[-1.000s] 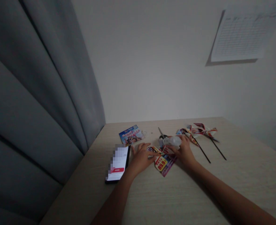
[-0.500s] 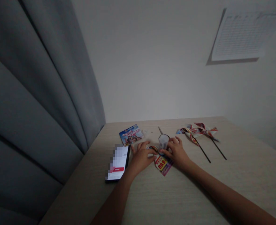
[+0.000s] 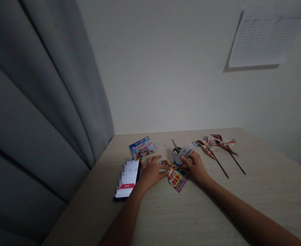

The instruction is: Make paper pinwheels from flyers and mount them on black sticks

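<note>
My left hand rests on the table with its fingers spread, the fingertips at the left edge of a printed paper piece marked 89.9. In my right hand is a small clear container with a label, tilted to the right above the paper. Its fingers are closed round the lower side of the container. Just behind the container lie scissors, their handles partly hidden by it.
Left of my hands lie a lit phone and a blue printed card, with a small clear plastic thing beside the card. Two paper pinwheels on black sticks lie at the right. A grey curtain hangs at the left.
The clear container was upright and is now tipped over to the right in my right hand. More of the scissors shows behind it. My left hand has hardly moved.
</note>
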`<state>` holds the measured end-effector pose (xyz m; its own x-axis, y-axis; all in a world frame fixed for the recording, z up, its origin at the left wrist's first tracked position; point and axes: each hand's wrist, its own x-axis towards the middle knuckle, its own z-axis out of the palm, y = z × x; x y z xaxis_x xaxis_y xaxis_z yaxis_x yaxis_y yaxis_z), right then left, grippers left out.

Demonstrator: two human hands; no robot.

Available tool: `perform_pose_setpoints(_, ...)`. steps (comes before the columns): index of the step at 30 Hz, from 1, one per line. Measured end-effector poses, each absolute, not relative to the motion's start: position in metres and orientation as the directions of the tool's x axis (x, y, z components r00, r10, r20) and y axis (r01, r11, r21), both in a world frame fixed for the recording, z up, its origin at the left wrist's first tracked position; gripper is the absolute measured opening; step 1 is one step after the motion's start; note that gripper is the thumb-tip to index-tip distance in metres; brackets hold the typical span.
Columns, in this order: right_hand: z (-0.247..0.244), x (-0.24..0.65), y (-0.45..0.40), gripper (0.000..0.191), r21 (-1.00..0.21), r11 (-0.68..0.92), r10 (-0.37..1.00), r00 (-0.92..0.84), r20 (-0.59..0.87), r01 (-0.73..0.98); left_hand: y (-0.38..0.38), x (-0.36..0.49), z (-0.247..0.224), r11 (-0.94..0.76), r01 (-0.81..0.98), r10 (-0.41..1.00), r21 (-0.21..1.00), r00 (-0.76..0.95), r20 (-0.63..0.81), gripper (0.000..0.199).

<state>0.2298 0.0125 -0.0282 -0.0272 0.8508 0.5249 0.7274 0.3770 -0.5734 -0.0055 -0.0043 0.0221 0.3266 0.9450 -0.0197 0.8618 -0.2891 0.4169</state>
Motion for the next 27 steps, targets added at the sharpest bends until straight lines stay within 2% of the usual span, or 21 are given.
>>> perform_pose_setpoints(3, -0.028, 0.236, 0.015, 0.037, -0.693, 0.389, 0.839, 0.076, 0.538, 0.607, -0.005, -0.006, 0.021, -0.295, 0.860, 0.944, 0.416, 0.329, -0.009, 0.023)
perform_pose_setpoints(5, -0.023, 0.242, 0.017, 0.039, -0.723, 0.419, 0.835, 0.079, 0.544, 0.550, -0.005, -0.005, 0.021, -0.295, 0.860, 0.945, 0.417, 0.328, -0.008, 0.023)
perform_pose_setpoints(10, -0.015, 0.259, 0.022, 0.049, -0.672, 0.425, 0.838, 0.017, 0.545, 0.607, -0.005, -0.005, 0.023, -0.288, 0.862, 0.944, 0.417, 0.328, -0.026, 0.022)
perform_pose_setpoints(17, -0.019, 0.270, 0.028, 0.059, -0.620, 0.364, 0.829, 0.061, 0.556, 0.695, -0.006, -0.005, 0.025, -0.282, 0.868, 0.946, 0.409, 0.321, -0.029, 0.022)
perform_pose_setpoints(19, -0.016, 0.273, 0.028, 0.053, -0.616, 0.380, 0.830, 0.040, 0.556, 0.690, -0.006, -0.005, 0.024, -0.292, 0.867, 0.946, 0.405, 0.325, -0.015, 0.022)
perform_pose_setpoints(22, -0.011, 0.271, 0.026, 0.021, -0.623, 0.416, 0.859, -0.061, 0.509, 0.662, -0.005, -0.006, 0.021, -0.302, 0.861, 0.944, 0.409, 0.330, 0.002, 0.022)
perform_pose_setpoints(25, -0.009, 0.261, 0.020, 0.030, -0.587, 0.409, 0.864, -0.090, 0.495, 0.698, -0.005, -0.005, 0.019, -0.303, 0.859, 0.944, 0.412, 0.331, 0.005, 0.022)
perform_pose_setpoints(27, -0.009, 0.249, 0.015, 0.026, -0.540, 0.415, 0.851, -0.103, 0.515, 0.733, -0.005, -0.005, 0.020, -0.304, 0.861, 0.944, 0.408, 0.331, 0.006, 0.022)
